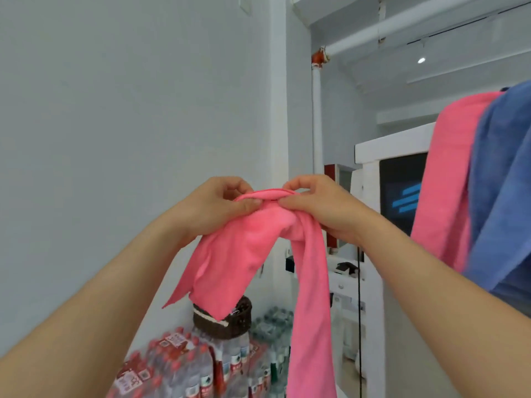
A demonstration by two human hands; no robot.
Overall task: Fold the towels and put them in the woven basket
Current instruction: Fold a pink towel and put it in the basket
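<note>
A pink towel [238, 254] hangs in the air in front of me, held up at chest height. My left hand [218, 205] pinches its top edge on the left, and my right hand [319, 205] pinches the same edge on the right, the two hands almost touching. One part of the towel droops left and another long strip [311, 311] falls down past the frame's bottom. A dark brown woven basket [227, 323] stands below, on packs of bottled water, partly hidden by the towel. It holds something folded in white and brown.
At the right a second pink towel [445, 182] and a blue towel [505, 182] hang side by side. Shrink-wrapped bottle packs [184, 366] fill the lower middle. A white cabinet with a dark screen [402, 191] stands behind, a white wall to the left.
</note>
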